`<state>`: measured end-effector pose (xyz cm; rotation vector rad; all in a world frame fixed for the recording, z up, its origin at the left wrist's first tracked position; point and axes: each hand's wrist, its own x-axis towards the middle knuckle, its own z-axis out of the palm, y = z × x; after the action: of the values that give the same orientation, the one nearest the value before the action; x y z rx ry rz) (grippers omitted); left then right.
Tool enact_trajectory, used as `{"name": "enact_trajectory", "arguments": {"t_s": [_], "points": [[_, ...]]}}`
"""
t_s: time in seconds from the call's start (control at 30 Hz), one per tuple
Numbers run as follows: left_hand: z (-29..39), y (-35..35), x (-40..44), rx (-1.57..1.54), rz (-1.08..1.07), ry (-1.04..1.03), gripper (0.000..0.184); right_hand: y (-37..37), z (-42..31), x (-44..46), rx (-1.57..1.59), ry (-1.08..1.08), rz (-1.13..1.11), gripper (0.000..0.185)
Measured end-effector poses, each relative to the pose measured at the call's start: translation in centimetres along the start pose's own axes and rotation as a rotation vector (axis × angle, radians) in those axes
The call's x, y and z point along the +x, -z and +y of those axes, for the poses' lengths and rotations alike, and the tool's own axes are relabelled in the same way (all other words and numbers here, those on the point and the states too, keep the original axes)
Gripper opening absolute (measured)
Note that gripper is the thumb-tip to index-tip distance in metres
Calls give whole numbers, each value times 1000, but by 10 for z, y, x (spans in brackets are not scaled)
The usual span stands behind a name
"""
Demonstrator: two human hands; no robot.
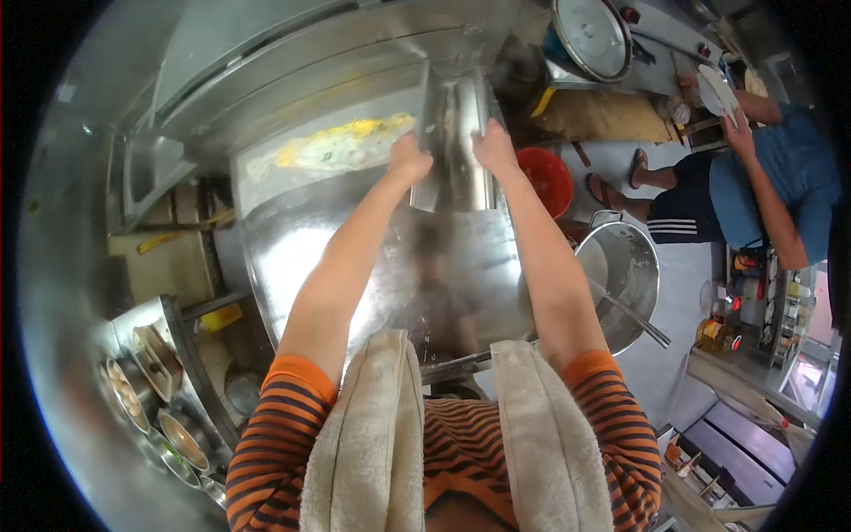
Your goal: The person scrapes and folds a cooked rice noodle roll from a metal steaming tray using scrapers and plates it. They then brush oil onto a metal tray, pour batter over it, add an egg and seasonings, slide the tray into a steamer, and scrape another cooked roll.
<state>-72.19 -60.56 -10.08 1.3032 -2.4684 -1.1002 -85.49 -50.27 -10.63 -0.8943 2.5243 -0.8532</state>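
Metal tray (458, 142) sits at the far right of the shiny worktop (434, 257), beside the eggy white sheet (332, 149). I see left hand (410, 160) and right hand (495, 149) fingers clamped on its sides; I should keep both level.

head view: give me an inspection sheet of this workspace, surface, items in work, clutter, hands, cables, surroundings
Surface: metal worktop, shiny, with bright glare to the left.
Items in work: long metal piece between the hands; left of it, a whitish food sheet with yellow patches.
Clutter: red bucket and large metal pot on the right, a long utensil leaning out of the pot.
Hands: left hand at the metal piece's left edge, right hand at its right; finger grip unclear.
Cables: nothing seen.
Surroundings: another person on the right, holding a pale plate-like thing.
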Motion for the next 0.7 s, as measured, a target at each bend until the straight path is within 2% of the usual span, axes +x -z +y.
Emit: {"name": "enact_trajectory", "arguments": {"t_s": [0.07, 0.1, 0.23, 0.3, 0.37, 0.47, 0.53, 0.6, 0.67, 0.7], "points": [[-8, 17, -11, -13, 1, 13, 26, -5, -16, -8, 2, 28, -16, 25], [-19, 28, -19, -165, -44, -11, 25, -5, -30, -15, 46, 60, -35, 24], [-57, 77, -76, -573, 292, -12, 21, -13, -117, -59, 7, 164, -108, 23], [-92, 98, -94, -491, 353, 66, 21, -38, -150, -70, -5, 225, -148, 23], [-134, 111, -118, -407, 423, 167, 21, -74, -170, -78, -80, 376, -207, 22], [-181, 139, -150, -277, 554, 203, 23, -102, -176, -83, -1, 379, -203, 21], [-195, 159, -197, -170, 576, 331, 25, -90, -187, -91, -30, 356, -234, 25], [-211, 164, -235, -119, 566, 363, 31, -93, -193, -94, -47, 361, -289, 23], [-201, 170, -246, 34, 504, 505, 40, -111, -201, -98, -61, 399, -290, 20], [-208, 170, -239, 13, 507, 464, 39, -121, -210, -100, -60, 419, -299, 20]]}}
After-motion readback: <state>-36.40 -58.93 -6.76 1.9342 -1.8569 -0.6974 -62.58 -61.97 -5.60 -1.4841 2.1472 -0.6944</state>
